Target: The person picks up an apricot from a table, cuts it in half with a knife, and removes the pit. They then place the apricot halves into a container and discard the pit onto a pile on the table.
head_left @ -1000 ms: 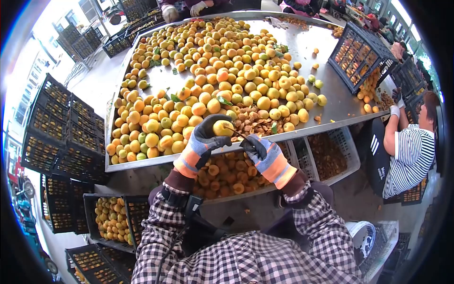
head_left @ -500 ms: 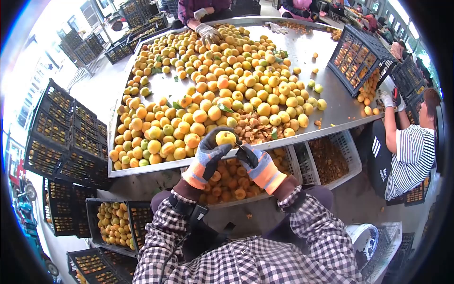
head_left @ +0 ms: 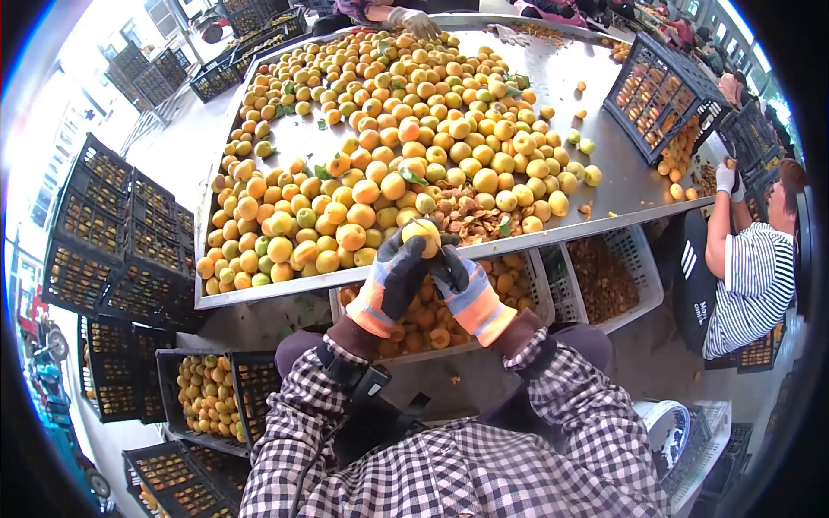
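Note:
My left hand (head_left: pixel 399 274), in a grey, blue and orange glove, wraps round a yellow apricot (head_left: pixel 420 235) just above the table's near edge. A paler patch shows on the fruit's upper side. Close against its right side is my right hand (head_left: pixel 466 289), in a matching glove, with its fingers closed on a thin dark tool (head_left: pixel 445 248), mostly hidden by the fingertips. Beyond my hands lie many apricots (head_left: pixel 367 190) and a heap of brownish peelings (head_left: pixel 471 211) on the metal table (head_left: pixel 570 86). Below them stands a crate (head_left: pixel 540 289) of orange fruit.
A pale crate of scraps (head_left: pixel 635 268) stands under the table's edge to the right. A tipped black crate (head_left: pixel 661 95) spills fruit onto the table. Black crates (head_left: pixel 112 233) are stacked at left. A person in a striped shirt (head_left: pixel 756 285) sits at right; another person's gloved hand (head_left: pixel 414 22) is across the table.
The apricot has turned in my left hand and shows a paler patch; both hands stay together. The gloved hand across the table has moved back and right. The seated person's hands have risen slightly.

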A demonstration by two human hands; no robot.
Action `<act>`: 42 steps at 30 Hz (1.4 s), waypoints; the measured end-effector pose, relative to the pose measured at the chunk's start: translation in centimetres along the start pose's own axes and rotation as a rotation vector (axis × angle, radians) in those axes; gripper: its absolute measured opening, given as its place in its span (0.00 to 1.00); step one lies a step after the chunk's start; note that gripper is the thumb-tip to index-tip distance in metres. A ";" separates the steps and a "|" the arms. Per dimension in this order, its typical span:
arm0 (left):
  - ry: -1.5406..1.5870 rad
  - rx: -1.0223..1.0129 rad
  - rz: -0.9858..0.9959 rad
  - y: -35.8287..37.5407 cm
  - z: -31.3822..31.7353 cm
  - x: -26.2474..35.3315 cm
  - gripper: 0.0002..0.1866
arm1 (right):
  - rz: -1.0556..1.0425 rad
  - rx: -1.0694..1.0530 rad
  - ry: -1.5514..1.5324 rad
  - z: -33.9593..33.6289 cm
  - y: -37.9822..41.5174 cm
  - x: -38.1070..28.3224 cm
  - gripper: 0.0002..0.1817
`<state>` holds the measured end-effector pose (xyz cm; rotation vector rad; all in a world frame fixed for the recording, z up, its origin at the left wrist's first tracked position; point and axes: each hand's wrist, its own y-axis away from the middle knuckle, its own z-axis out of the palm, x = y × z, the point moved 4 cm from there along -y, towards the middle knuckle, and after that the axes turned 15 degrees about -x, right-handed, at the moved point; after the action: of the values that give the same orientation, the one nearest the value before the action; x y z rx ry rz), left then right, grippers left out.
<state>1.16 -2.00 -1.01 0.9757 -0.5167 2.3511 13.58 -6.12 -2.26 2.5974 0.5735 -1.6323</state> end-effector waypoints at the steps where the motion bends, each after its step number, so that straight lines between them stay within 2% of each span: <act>1: 0.000 -0.002 -0.003 -0.1 -0.2 0.0 0.20 | -0.008 0.029 -0.006 0.0 0.0 0.2 0.18; 4: -0.101 -0.042 -0.091 -0.6 -1.5 1.2 0.21 | -0.002 0.005 -0.129 -0.2 -0.2 0.7 0.18; 6: -0.518 -0.164 -0.164 -1.2 -1.9 3.0 0.25 | 0.050 -0.017 -0.102 -0.2 0.0 0.7 0.18; 7: -0.552 -0.189 -0.160 -1.2 -1.1 3.7 0.29 | 0.102 -0.040 -0.073 -0.2 0.2 0.7 0.19; 11: -0.532 -0.200 -0.109 -1.0 -1.4 2.3 0.29 | 0.072 -0.003 -0.124 -0.1 0.5 -0.3 0.18; 13: -0.354 -0.097 -0.070 -0.7 -0.7 0.7 0.26 | -0.054 0.095 -0.074 -0.4 0.5 -1.1 0.15; 14: -0.353 -0.106 -0.073 -0.6 -0.3 0.0 0.26 | -0.051 0.104 -0.071 -0.2 0.4 -0.8 0.15; 16: -0.067 0.019 -0.028 -0.3 -0.5 -1.2 0.23 | 0.017 0.091 0.020 0.6 0.2 0.9 0.13; 18: -0.072 -0.031 -0.093 -0.2 -1.7 -1.1 0.23 | 0.031 0.075 0.090 0.7 0.2 1.6 0.13; 20: -0.396 -0.109 -0.105 -1.1 -2.1 0.0 0.27 | -0.027 0.085 -0.064 0.5 0.1 1.6 0.12; 22: -0.446 -0.156 -0.127 -1.3 -1.3 1.9 0.29 | -0.015 0.063 -0.037 0.2 -0.1 0.8 0.13; 24: -0.724 -0.195 -0.023 -1.7 -1.0 2.7 0.30 | 0.002 0.048 -0.007 -0.2 0.0 -0.2 0.13; 26: -0.768 -0.236 0.019 -1.6 -0.6 2.8 0.28 | 0.070 -0.008 0.026 -0.3 0.0 -0.9 0.15; 28: -0.497 -0.109 -0.081 -1.0 0.2 2.1 0.27 | 0.011 0.051 -0.014 0.0 -0.3 -0.8 0.15; 30: -0.076 -0.019 -0.033 -0.6 0.5 0.1 0.24 | -0.043 0.111 -0.054 0.5 -0.3 -0.1 0.15; 32: 0.149 -0.012 -0.121 -0.5 -1.2 -2.0 0.24 | 0.012 0.099 0.083 1.3 -0.6 1.1 0.14; 33: 0.151 -0.015 -0.121 -0.6 -0.9 -1.6 0.24 | 0.031 0.094 0.076 1.1 -0.6 1.1 0.12; 35: -0.201 0.010 -0.137 -0.4 -0.5 -0.1 0.27 | 0.024 0.074 0.063 0.7 -0.6 1.4 0.12; 36: -0.199 0.014 -0.133 -0.5 -1.0 0.4 0.27 | 0.015 0.054 0.043 0.7 -0.7 1.5 0.12; 38: -0.594 -0.039 -0.110 -1.0 -1.7 1.7 0.29 | 0.000 0.051 0.062 0.8 -0.7 1.5 0.12; 39: -0.537 -0.027 -0.028 -1.0 -0.6 2.5 0.28 | -0.010 0.056 0.083 0.7 -0.7 1.4 0.12; 42: -0.577 0.006 -0.055 -1.2 -1.4 2.0 0.26 | 0.050 0.052 0.077 0.5 -0.7 0.7 0.13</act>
<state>-0.04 0.28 -0.30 1.6565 -0.6833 2.0019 13.19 -5.34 -2.99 2.6987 0.4708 -1.5589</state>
